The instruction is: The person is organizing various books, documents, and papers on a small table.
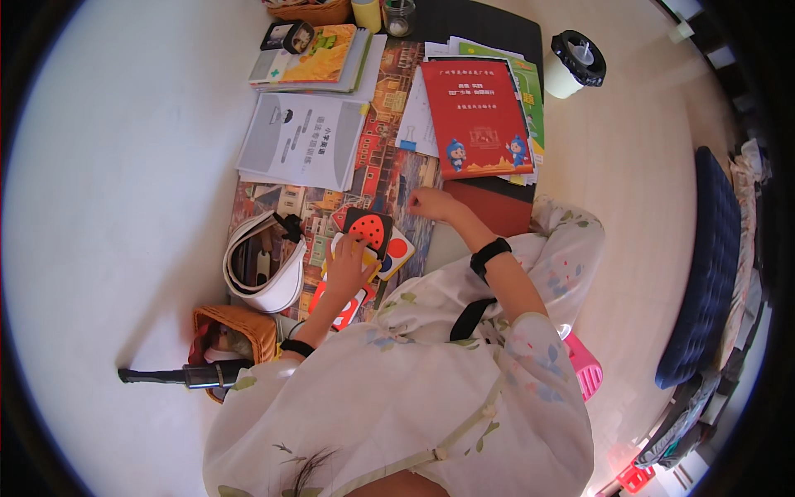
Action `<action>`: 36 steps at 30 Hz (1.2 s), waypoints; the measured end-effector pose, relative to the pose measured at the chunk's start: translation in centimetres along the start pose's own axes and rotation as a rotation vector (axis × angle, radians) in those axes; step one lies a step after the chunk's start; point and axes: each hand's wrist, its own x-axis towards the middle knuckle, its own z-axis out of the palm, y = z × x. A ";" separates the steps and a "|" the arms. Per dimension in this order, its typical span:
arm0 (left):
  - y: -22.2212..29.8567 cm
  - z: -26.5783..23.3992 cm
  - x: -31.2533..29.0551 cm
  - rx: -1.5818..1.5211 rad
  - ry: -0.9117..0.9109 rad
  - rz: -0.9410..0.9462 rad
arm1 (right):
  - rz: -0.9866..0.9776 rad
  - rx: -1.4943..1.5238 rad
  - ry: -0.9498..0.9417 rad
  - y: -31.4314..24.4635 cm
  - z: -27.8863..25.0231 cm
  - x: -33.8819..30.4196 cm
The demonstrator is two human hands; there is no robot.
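Two hands down: your left hand (348,263), fingers spread, presses the thin, stiff picture cards (368,240). Right hand (429,202) looks curled, seemingly empty; cards are light, so lift by edges.

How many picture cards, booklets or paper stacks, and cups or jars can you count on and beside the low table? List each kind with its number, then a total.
Picture cards: 3 (watermelon card above the left hand, circle card, red card)
Booklets or paper stacks: 3 (red booklet, grey booklet, yellow book)
Cups or jars: 3 (lidded cup, yellow cup, glass jar)
Total: 9
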 end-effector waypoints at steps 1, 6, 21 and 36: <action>0.3 -0.4 0.8 0.028 0.088 0.055 | -0.014 -0.002 0.035 0.4 0.2 0.0; 0.8 -0.9 3.6 0.078 0.207 0.175 | -0.047 0.005 0.054 0.6 0.6 0.2; -0.1 0.0 0.7 0.030 0.149 0.175 | -0.036 0.041 0.023 0.7 0.3 0.1; -3.7 -0.7 4.2 -0.279 0.295 0.006 | 0.023 0.063 0.029 0.8 0.4 0.3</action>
